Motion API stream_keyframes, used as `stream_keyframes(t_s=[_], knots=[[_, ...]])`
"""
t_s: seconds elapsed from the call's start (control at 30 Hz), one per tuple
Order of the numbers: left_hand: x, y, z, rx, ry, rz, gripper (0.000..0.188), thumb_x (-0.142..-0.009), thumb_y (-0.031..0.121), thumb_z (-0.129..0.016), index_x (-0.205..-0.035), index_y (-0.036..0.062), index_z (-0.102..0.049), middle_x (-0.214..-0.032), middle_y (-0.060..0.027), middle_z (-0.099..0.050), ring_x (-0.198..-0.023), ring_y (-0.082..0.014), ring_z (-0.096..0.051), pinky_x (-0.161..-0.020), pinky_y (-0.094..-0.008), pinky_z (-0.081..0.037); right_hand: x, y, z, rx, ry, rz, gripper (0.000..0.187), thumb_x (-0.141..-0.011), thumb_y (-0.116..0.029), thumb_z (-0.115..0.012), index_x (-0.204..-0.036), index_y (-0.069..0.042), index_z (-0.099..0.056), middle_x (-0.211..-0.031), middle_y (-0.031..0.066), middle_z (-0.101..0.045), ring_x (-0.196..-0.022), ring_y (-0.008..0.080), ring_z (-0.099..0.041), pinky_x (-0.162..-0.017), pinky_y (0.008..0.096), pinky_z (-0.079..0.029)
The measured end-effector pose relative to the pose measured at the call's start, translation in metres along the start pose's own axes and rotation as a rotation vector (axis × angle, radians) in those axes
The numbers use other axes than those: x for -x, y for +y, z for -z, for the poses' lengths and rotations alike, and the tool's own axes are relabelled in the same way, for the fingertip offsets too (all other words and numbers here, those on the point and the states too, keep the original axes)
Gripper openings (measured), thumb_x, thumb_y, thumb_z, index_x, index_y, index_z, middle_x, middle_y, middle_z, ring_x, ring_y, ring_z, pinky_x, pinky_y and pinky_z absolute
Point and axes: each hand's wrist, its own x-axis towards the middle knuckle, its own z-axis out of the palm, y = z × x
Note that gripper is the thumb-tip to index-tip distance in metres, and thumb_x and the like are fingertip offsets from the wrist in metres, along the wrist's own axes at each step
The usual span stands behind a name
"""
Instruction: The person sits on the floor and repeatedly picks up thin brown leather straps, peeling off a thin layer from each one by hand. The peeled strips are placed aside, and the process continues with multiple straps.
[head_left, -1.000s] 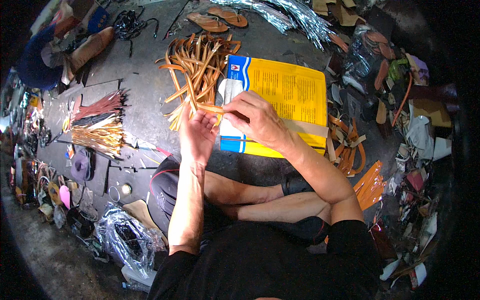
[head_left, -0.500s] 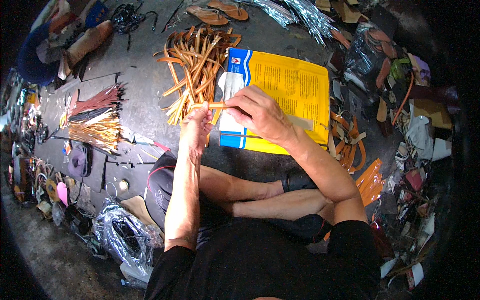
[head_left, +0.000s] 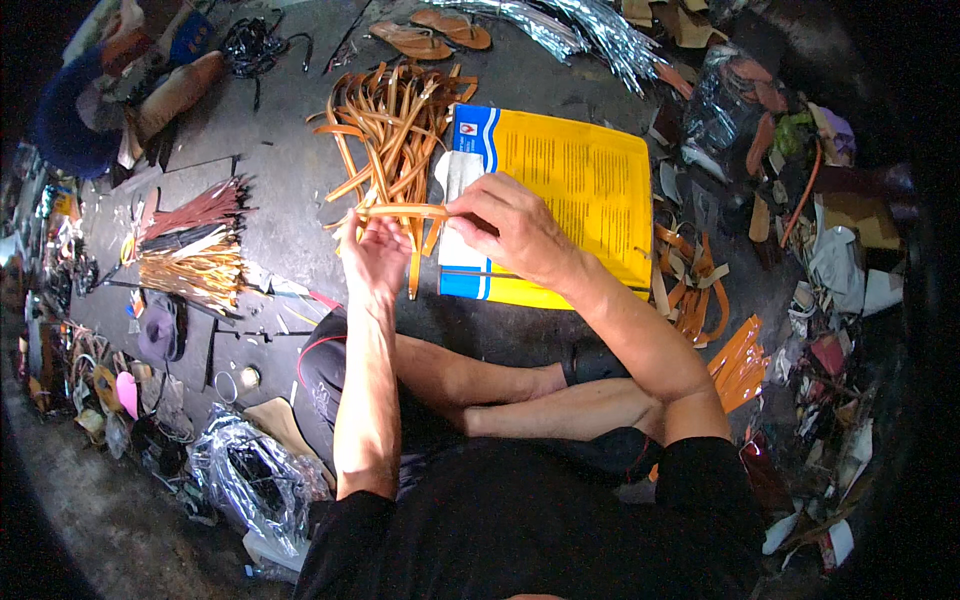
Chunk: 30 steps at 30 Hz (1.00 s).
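Note:
An orange-brown strap (head_left: 405, 211) stretches between my two hands, just in front of a loose heap of similar straps (head_left: 392, 130). My left hand (head_left: 375, 248) pinches its left part between thumb and fingers, palm turned up. At its right end, my right hand (head_left: 508, 222) closes thumb and fingertips on the strap. That hand hovers over the left part of a yellow and blue printed sheet (head_left: 580, 170) lying on the floor. A thin dark rod (head_left: 475, 272) lies across the sheet's near left part, partly behind my right wrist. Another strap end hangs below the held one.
Reddish and gold strip bundles (head_left: 195, 250) lie at the left. Sandals (head_left: 412, 40) and silvery strips (head_left: 610, 40) are at the far side. More orange straps (head_left: 738, 365) and piled scraps are on the right. A clear plastic bag (head_left: 250, 470) sits at near left.
My left hand has slid left along the strap and opened its palm upward, so a longer stretch shows between the hands. My right hand stays nearly in place.

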Motion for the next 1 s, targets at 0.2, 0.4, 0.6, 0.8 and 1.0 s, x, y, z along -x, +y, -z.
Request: stream_keyframes(t_s=[0.2, 0.4, 0.6, 0.8, 1.0], knots=[[0.059, -0.032, -0.055, -0.644, -0.14, -0.203, 0.013, -0.093, 0.025, -0.067, -0.09, 0.0115, -0.066, -0.082, 0.0032, -0.064, -0.073, -0.005, -0.056, -0.066, -0.0198, -0.041, 0.001, -0.002, 0.004, 0.007, 0.0, 0.0, 0.014, -0.077, -0.006, -0.072, -0.087, -0.003, -0.062, -0.085, 0.01, -0.058, -0.082, 0.0297, -0.059, -0.073, 0.0397, -0.05], [0.043, -0.025, -0.038, -0.555, -0.118, -0.132, 0.011, -0.09, 0.023, -0.071, -0.09, 0.0121, -0.067, -0.081, 0.003, -0.065, -0.074, -0.0051, -0.057, -0.066, -0.0207, -0.044, 0.005, 0.001, 0.008, 0.02, -0.037, 0.009, 0.013, -0.078, -0.005, -0.071, -0.087, -0.004, -0.062, -0.085, 0.0095, -0.058, -0.081, 0.0292, -0.059, -0.072, 0.0386, -0.05], [0.029, -0.016, -0.024, -0.577, -0.094, -0.111, 0.01, -0.09, 0.021, -0.071, -0.089, 0.0125, -0.066, -0.08, 0.0028, -0.065, -0.074, -0.0053, -0.058, -0.065, -0.02, -0.044, 0.0, 0.0, 0.008, 0.034, -0.043, 0.032, 0.016, -0.076, -0.002, -0.072, -0.089, -0.003, -0.063, -0.086, 0.009, -0.06, -0.081, 0.0279, -0.061, -0.071, 0.0378, -0.051], [0.025, -0.01, -0.018, -0.625, -0.082, -0.119, 0.01, -0.09, 0.02, -0.071, -0.088, 0.0123, -0.065, -0.08, 0.0024, -0.065, -0.073, -0.0054, -0.058, -0.064, -0.0201, -0.043, 0.007, 0.004, 0.015, 0.051, -0.057, 0.014, 0.017, -0.075, 0.0, -0.073, -0.09, -0.003, -0.064, -0.087, 0.0091, -0.062, -0.082, 0.0267, -0.062, -0.071, 0.0368, -0.051], [0.018, -0.007, -0.007, -0.609, -0.059, -0.147, 0.011, -0.09, 0.021, -0.07, -0.087, 0.0115, -0.065, -0.079, 0.0025, -0.064, -0.072, -0.0054, -0.057, -0.062, -0.0199, -0.042, 0.008, 0.007, 0.015, 0.012, -0.057, 0.0, 0.017, -0.075, 0.0, -0.073, -0.089, -0.003, -0.064, -0.085, 0.0091, -0.061, -0.081, 0.027, -0.062, -0.07, 0.0365, -0.051]])
